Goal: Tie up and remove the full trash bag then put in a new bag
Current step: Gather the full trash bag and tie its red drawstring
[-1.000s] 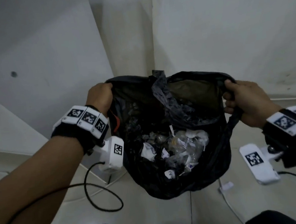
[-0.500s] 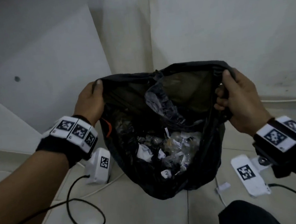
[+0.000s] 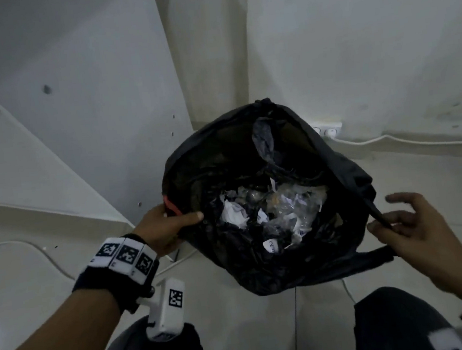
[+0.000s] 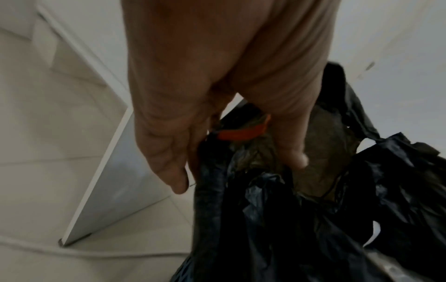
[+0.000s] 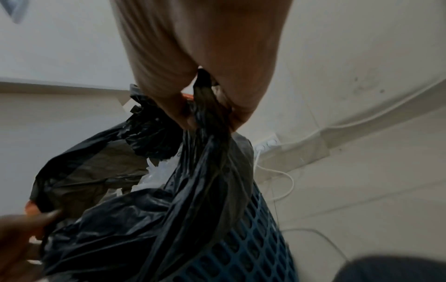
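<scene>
A black trash bag (image 3: 261, 260) stands open on the floor by the wall corner, with crumpled paper and plastic trash (image 3: 271, 213) inside. My left hand (image 3: 172, 221) grips its left rim beside an orange band (image 4: 241, 133), thumb inside and fingers outside. At the right, my right hand (image 3: 380, 224) pinches a stretched strip of the rim between thumb and forefinger, with the other fingers spread. The right wrist view shows that gathered strip (image 5: 210, 118) between thumb and fingers, and a blue lattice bin (image 5: 251, 238) under the bag.
A white socket strip (image 3: 328, 132) with a white cable (image 3: 420, 140) lies along the wall just behind the bag. A white panel (image 3: 77, 134) leans at the left, and another cable (image 3: 47, 259) runs over the floor tiles. My knees (image 3: 396, 325) are close in front.
Both hands have come down and toward me along the rim. The right hand went from a full fist on the rim to a pinch, drawing it out rightward into a strip.
</scene>
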